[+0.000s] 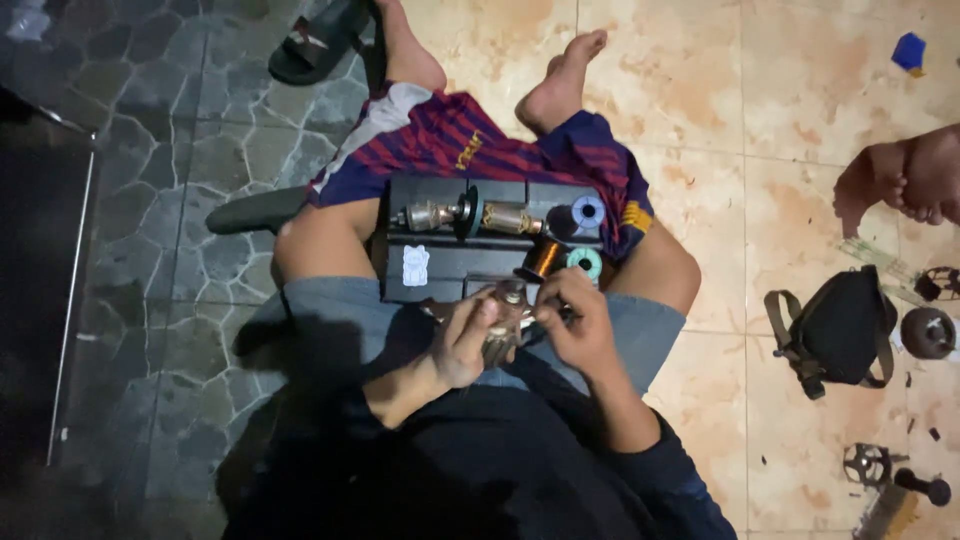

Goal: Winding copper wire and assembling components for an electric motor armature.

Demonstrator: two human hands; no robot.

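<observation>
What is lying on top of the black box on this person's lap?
On the black box lie a motor armature, a copper wire spool, a blue spool, a teal ring and a white sticker. Both hands cover its near edge.

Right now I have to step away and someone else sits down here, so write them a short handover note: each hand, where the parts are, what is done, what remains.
Left hand: grip closed on a small grey metal motor part, held above the lap.
Right hand: fingertips pinched at that same part.
Black rectangular box rests across the thighs; on it lie a wound armature with brass-coloured shaft, a copper wire spool, a blue spool and a teal ring.
Done: cannot tell.
Left: the held part is not yet set down.
</observation>
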